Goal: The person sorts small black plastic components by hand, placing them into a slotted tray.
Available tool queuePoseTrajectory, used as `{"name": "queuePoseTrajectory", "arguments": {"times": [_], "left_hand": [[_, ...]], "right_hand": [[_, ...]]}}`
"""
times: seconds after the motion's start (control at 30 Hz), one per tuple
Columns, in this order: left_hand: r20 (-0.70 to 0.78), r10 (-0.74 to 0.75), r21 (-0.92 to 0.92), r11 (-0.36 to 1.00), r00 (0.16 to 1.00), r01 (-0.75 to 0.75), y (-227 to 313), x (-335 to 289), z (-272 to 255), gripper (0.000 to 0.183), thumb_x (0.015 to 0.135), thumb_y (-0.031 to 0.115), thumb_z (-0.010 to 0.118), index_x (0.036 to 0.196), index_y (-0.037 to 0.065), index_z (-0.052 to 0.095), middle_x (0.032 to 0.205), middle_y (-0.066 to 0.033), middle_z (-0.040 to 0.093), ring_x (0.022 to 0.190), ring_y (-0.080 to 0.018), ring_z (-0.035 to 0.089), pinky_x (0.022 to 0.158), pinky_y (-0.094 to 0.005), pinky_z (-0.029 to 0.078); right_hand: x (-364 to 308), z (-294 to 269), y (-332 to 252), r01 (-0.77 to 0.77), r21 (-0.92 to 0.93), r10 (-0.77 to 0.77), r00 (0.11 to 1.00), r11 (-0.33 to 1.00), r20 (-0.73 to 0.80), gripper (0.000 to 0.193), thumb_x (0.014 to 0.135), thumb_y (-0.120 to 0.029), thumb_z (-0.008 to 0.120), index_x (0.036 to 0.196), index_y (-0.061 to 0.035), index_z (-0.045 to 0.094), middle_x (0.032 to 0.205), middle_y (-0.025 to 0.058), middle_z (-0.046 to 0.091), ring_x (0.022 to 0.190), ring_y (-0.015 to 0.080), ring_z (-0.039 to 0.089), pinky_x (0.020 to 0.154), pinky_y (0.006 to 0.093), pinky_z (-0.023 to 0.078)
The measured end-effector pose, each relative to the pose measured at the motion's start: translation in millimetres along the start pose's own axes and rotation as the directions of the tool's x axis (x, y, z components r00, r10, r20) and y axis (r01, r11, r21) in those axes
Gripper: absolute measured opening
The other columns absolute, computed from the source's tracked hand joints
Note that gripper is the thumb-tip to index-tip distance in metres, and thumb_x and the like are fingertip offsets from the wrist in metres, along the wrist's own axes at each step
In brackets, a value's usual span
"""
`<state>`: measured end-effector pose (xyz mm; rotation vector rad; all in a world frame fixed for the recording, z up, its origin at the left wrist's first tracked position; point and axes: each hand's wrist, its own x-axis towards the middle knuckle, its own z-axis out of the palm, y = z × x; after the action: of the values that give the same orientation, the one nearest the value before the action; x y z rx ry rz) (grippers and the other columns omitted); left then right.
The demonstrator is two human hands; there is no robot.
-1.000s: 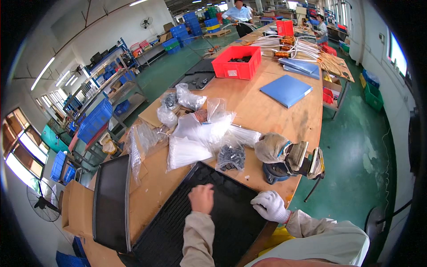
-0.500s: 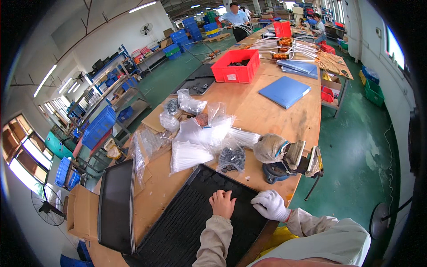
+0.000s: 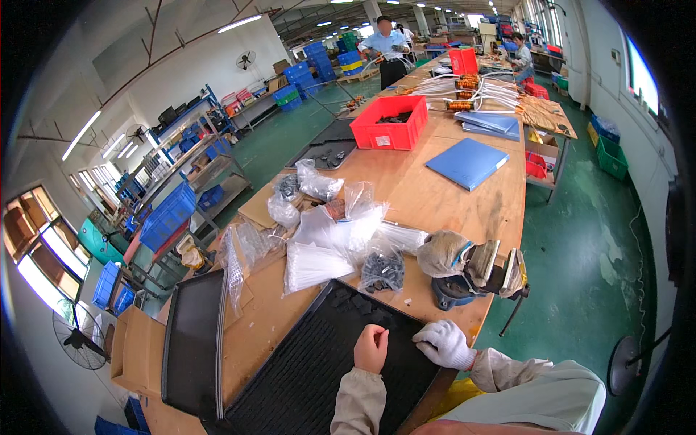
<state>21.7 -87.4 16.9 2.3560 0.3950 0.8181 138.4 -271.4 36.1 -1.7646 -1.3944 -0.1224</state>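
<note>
A large black tray [image 3: 290,377] lies on the wooden bench in front of me, with many small dark pieces in rows across it. Loose black pieces [image 3: 360,304] are scattered at its far end. My left hand [image 3: 371,349], bare, is over the tray's right half with its fingers curled together; whatever is between them is too small or hidden. Just right of it, my right hand [image 3: 444,344] in a white knitted glove rests at the tray's right edge, fingers bent inward and pressed together. I cannot make out anything in its grip.
Beyond the tray lie a bag of dark parts [image 3: 382,271] and bundles of white strips [image 3: 317,265]. A bench vise [image 3: 464,264] stands at the right edge. An empty-looking black tray [image 3: 194,341] is at left; a red bin [image 3: 390,123] and blue folder [image 3: 467,164] sit farther back.
My left hand's fingers have drawn together from a looser spread, and it has shifted slightly right and nearer to me. The right hand stays almost in place. The whole view has tilted slightly.
</note>
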Motion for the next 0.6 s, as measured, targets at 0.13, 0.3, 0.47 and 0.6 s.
{"name": "queuePoseTrajectory", "arguments": {"times": [0.13, 0.3, 0.47, 0.6], "left_hand": [[0.123, -0.337, -0.462, 0.813, 0.934, 0.354, 19.8, -15.3, -6.9, 0.009, 0.091, 0.004, 0.059, 0.09, 0.002, 0.05, 0.089, -0.0111, 0.064, 0.078, -0.018, 0.068, 0.07, -0.0285, 0.053], [0.18, -0.399, -0.753, 0.532, 0.899, 0.387, 27.7, -39.6, -4.1, 0.011, 0.092, 0.003, 0.058, 0.091, 0.0, 0.048, 0.099, -0.0158, 0.063, 0.087, -0.0199, 0.067, 0.079, -0.0271, 0.053], [0.165, -0.379, -0.706, 0.599, 0.911, 0.377, 19.7, -59.8, 11.1, 0.019, 0.089, 0.004, 0.064, 0.103, -0.002, 0.053, 0.108, -0.0115, 0.061, 0.094, -0.0138, 0.061, 0.084, -0.0255, 0.049], [0.189, -0.351, -0.614, 0.687, 0.917, 0.389, 29.9, -62.0, 8.8, 0.03, 0.087, 0.006, 0.067, 0.113, -0.002, 0.055, 0.107, -0.0094, 0.061, 0.089, -0.0131, 0.06, 0.082, -0.0263, 0.05]], "right_hand": [[1.6, -0.5, 0.0, 0.016, 0.023, -0.015, 1.0, 1.0, -0.01, 0.013, 0.076, -0.01, 0.068, 0.088, -0.009, 0.065, 0.082, 0.0083, 0.066, 0.078, 0.0291, 0.064, 0.067, 0.0406, 0.05], [4.2, -1.4, 0.0, 0.031, 0.028, -0.031, 1.0, 0.999, -0.006, 0.014, 0.076, -0.01, 0.068, 0.09, -0.0087, 0.064, 0.082, 0.0085, 0.066, 0.078, 0.0291, 0.064, 0.067, 0.0407, 0.05], [1.5, 1.7, -1.5, 0.007, -0.034, -0.006, 1.0, 0.999, 0.015, 0.021, 0.076, -0.012, 0.069, 0.096, -0.0106, 0.065, 0.082, 0.0082, 0.065, 0.078, 0.0285, 0.064, 0.067, 0.0401, 0.05], [1.7, 3.1, -7.3, 0.045, -0.116, -0.044, 0.999, 0.992, 0.009, 0.036, 0.075, -0.016, 0.072, 0.11, -0.0147, 0.063, 0.081, 0.007, 0.065, 0.076, 0.0276, 0.064, 0.065, 0.0398, 0.05]]}}
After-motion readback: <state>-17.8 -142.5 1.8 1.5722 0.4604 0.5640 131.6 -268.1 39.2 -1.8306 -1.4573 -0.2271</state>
